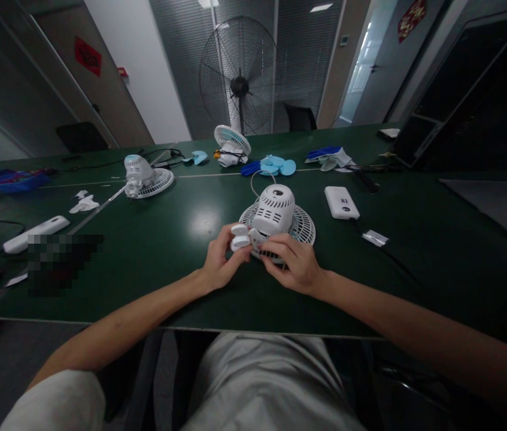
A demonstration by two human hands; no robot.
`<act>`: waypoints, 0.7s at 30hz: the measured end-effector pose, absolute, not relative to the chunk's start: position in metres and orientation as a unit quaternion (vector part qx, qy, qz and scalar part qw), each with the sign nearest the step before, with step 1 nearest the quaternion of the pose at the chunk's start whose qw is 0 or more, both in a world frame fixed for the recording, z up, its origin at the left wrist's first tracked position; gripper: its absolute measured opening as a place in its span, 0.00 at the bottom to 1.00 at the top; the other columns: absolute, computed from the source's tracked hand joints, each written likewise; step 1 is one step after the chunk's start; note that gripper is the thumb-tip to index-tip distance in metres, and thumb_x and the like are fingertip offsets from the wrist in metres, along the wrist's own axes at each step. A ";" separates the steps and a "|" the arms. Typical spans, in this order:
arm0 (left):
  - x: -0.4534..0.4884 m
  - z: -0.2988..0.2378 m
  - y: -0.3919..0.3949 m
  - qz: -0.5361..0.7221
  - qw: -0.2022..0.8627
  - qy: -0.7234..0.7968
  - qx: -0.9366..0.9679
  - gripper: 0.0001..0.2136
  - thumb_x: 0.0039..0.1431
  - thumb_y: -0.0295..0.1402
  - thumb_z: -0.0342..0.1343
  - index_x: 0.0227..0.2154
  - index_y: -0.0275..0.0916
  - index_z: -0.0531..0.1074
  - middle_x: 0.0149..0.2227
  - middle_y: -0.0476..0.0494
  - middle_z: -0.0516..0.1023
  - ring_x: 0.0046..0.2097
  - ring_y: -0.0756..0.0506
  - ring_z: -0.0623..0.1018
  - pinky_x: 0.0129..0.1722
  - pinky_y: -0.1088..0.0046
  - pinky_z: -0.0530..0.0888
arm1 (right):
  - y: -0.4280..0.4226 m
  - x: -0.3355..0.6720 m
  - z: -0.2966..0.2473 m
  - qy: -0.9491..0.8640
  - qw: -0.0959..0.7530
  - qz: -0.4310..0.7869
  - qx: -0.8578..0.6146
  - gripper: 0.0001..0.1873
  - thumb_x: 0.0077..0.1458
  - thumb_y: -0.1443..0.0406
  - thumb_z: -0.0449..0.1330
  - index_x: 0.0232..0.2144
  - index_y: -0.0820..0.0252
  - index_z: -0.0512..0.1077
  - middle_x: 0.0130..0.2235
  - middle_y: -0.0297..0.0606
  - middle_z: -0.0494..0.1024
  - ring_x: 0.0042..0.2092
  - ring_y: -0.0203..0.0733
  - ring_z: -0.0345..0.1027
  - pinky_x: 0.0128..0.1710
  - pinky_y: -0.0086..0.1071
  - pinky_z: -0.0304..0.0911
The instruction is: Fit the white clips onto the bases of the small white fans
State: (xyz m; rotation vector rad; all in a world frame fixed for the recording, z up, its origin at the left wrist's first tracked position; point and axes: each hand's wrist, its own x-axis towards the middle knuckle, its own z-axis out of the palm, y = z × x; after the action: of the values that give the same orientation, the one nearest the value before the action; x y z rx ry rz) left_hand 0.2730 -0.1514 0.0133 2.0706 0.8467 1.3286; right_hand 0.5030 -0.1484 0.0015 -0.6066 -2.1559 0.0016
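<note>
A small white fan [275,206] lies grille-down on the table in front of me, its vented motor housing facing up. At its near side, my left hand [223,257] pinches a white part with two rounded ends [240,238] between thumb and fingers. My right hand [293,261] has its fingers closed around the other end of that same part, close to the housing. The fingers hide the spot where the part meets the fan, so I cannot tell whether it is attached. A thin pale cable [255,182] loops behind the housing.
Right of the fan lies a white box-shaped device [342,203] with a dark cable. Other small fans stand at left [140,176] and at back [232,145]. Light-blue fan blades [278,165] and blue-and-white gloves [330,158] lie behind. A long white case [36,234] is far left.
</note>
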 end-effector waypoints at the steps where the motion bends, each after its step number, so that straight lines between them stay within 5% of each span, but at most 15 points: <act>1: 0.268 0.016 -0.148 0.496 0.230 0.318 0.775 0.20 0.69 0.38 0.55 0.59 0.39 0.61 0.37 0.44 0.78 0.30 0.50 0.77 0.30 0.74 0.75 | -0.148 0.503 0.003 -0.852 0.457 0.011 -0.257 0.24 0.61 0.70 0.58 0.58 0.50 0.65 0.50 0.43 0.75 0.50 0.49 0.73 0.48 0.43 0.73; 4: 0.250 0.024 -0.135 0.460 0.129 0.318 0.819 0.28 0.66 0.36 0.58 0.65 0.37 0.57 0.35 0.45 0.79 0.25 0.51 0.75 0.24 0.76 0.70 | -0.145 0.506 0.008 -0.808 0.510 0.032 -0.293 0.26 0.57 0.75 0.54 0.57 0.53 0.65 0.51 0.45 0.72 0.53 0.53 0.69 0.51 0.48 0.70; 10: 0.225 0.036 -0.118 0.312 -0.113 0.196 0.923 0.26 0.60 0.34 0.58 0.61 0.36 0.66 0.26 0.51 0.77 0.22 0.50 0.75 0.23 0.74 0.70 | -0.136 0.507 0.008 -0.788 0.539 0.072 -0.289 0.23 0.61 0.77 0.45 0.53 0.54 0.65 0.50 0.44 0.69 0.52 0.50 0.67 0.53 0.49 0.67; 21: 0.224 0.028 -0.113 0.335 -0.128 0.153 0.921 0.18 0.58 0.33 0.62 0.50 0.38 0.70 0.27 0.49 0.80 0.22 0.50 0.77 0.21 0.75 0.70 | -0.142 0.506 0.010 -0.828 0.494 0.089 -0.249 0.24 0.62 0.75 0.49 0.57 0.53 0.66 0.47 0.43 0.71 0.49 0.49 0.68 0.51 0.47 0.68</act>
State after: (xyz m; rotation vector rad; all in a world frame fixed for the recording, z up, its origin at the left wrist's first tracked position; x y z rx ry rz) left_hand 0.2235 -0.1132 0.0277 3.1566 0.5228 1.1481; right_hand 0.5060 -0.1420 0.0100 -0.6027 -2.0083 0.2156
